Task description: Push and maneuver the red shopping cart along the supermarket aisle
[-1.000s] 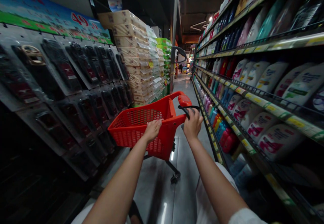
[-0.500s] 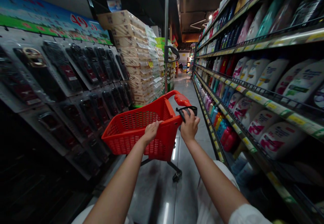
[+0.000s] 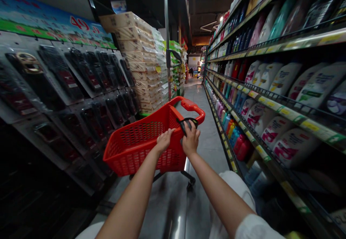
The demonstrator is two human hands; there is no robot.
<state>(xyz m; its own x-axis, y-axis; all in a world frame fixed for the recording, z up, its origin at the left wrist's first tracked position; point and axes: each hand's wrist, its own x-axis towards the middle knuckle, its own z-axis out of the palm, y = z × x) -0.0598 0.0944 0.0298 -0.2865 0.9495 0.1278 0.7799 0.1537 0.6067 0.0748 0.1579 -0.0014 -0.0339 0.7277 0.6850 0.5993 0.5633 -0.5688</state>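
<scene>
A red plastic shopping cart [image 3: 140, 145] with a perforated basket stands turned sideways in front of me, its handle [image 3: 194, 106] to the right. My left hand [image 3: 164, 140] is closed over the near rim of the basket. My right hand [image 3: 190, 138] is closed on a small dark object with a thin black strap [image 3: 186, 123], at the basket's corner below the handle. My fingers cover part of that object, so its kind is unclear. The basket's inside, as far as it shows, holds nothing.
Shelves of shampoo bottles [image 3: 289, 149] line the right side. Packaged belts [image 3: 61, 71] hang on a rack at left. Behind the cart are stacked wrapped cartons [image 3: 137, 55] and a metal pole [image 3: 167, 22]. A tiled aisle [image 3: 200, 98] runs ahead.
My right hand has moved left with the dark object, from beside the handle to the basket's corner. The cart has shifted slightly; my left hand stays on its rim.
</scene>
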